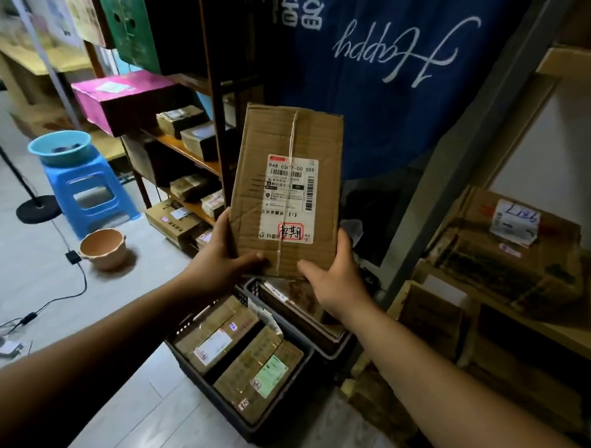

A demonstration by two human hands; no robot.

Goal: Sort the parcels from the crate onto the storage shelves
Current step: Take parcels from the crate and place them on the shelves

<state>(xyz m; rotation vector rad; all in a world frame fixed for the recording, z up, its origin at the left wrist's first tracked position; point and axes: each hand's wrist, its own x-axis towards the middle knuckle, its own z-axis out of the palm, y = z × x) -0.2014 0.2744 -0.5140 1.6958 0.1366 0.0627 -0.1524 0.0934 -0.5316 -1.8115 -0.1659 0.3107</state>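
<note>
I hold a brown cardboard parcel (291,134) with a white shipping label upright in front of me, above the crates. My left hand (223,257) grips its lower left corner and my right hand (335,281) grips its lower right corner. Below it on the floor stands a dark plastic crate (234,422) with several taped brown parcels (256,367) lying in it. A second dark crate (333,348) with parcels sits just behind. The dark-framed storage shelf (186,153) at the left holds several small boxes. The pale shelf (542,331) at the right carries a large worn carton (498,259).
A blue cloth (389,71) with white lettering hangs behind the parcel. On the floor at the left are a blue stool (89,191) with a teal bowl, a tan basket (104,248), a black lamp base (38,208) and cables (47,305). A pink box (119,97) sits on the left shelf.
</note>
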